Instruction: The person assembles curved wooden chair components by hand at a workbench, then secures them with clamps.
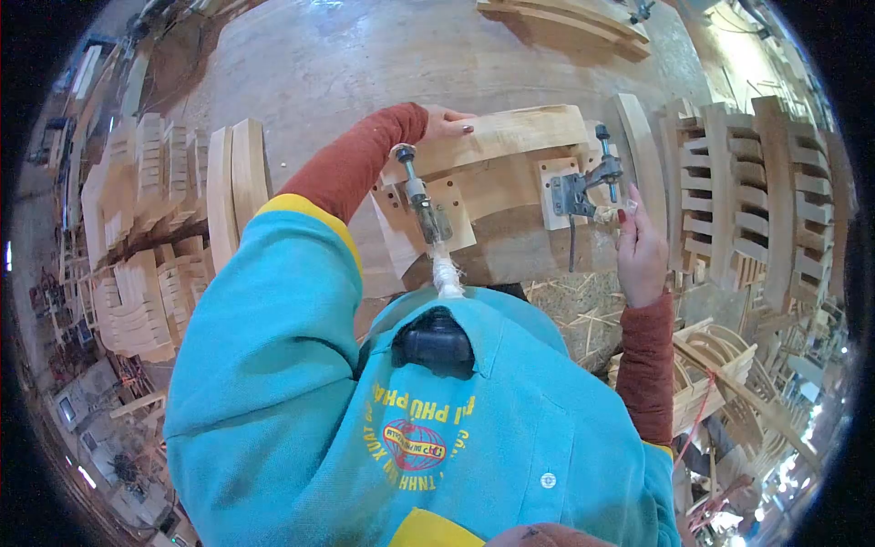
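A curved wooden piece (510, 132) lies across a wooden jig (506, 187) in front of my body. My left hand (447, 121) grips its left end, thumb on the upper face; the other fingers are partly hidden. My right hand (643, 246) is closed at the right toggle clamp (583, 190), fingers pinching its wrapped handle (609, 215). That clamp's black-tipped spindle stands near the piece's right end. The left toggle clamp (424, 205) sits beside my left forearm, its white-wrapped handle (446, 273) pointing toward my chest.
Curved wooden parts (235, 178) stand on the table at the left, near stacked parts (146, 182). At the right are another curved strip (641, 146) and tall stacks (729, 201). More wood with a clamp (565, 23) lies at the far edge. Offcuts (583, 310) litter the floor.
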Demonstrator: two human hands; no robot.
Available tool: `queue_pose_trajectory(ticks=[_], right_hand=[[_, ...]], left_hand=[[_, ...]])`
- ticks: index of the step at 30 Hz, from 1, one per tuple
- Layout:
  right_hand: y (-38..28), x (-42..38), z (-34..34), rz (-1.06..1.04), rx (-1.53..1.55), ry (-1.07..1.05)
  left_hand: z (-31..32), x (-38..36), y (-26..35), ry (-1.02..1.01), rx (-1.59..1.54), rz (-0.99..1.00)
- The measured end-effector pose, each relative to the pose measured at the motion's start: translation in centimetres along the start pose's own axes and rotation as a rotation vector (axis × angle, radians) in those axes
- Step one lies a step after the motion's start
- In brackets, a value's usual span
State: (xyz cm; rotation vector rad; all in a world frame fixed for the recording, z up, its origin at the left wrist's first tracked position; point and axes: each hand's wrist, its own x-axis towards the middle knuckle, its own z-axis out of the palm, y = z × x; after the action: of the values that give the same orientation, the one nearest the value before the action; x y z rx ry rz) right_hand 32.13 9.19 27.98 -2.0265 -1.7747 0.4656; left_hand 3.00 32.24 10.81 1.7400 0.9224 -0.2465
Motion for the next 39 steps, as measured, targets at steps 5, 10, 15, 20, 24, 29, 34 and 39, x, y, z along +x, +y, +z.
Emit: queue_pose_trajectory(ticks=[5, 10, 15, 20, 24, 29, 34, 39], right_hand=[[-0.9, 0.5, -0.3, 0.175, 0.089, -0.092], [0.4, 1.4, -0.1, 0.281, 0.093, -0.191], [3.4, 0.9, 2.2, 0.174, 0.076, -0.128], [3.2, -2.1, 2.1, 0.126, 0.275, -0.095], [4.9, -4.7, 4.4, 0.123, 0.331, -0.102], [7.8, -4.3, 7.8, 0.120, 0.338, -0.168], [8.1, -0.5, 8.4, 0.240, 0.162, -0.357], [8.2, 0.6, 9.8, 0.304, 0.432, -0.337]], left_hand=[[0.5, 0.3, -2.1, -0.019, 0.006, 0.032], [1.2, 0.9, -3.1, -0.026, 0.016, 0.059], [2.1, 1.9, -4.9, 0.017, 0.039, 0.130], [1.5, 0.1, -2.2, 0.065, 0.264, 0.064], [2.2, 0.0, -2.7, 0.141, 0.190, 0.063], [2.6, 1.5, -5.8, 0.144, 0.215, 0.087], [3.1, 0.2, -4.3, 0.156, 0.161, 0.070], [2.8, 0.4, -4.1, 0.157, 0.123, 0.055]])
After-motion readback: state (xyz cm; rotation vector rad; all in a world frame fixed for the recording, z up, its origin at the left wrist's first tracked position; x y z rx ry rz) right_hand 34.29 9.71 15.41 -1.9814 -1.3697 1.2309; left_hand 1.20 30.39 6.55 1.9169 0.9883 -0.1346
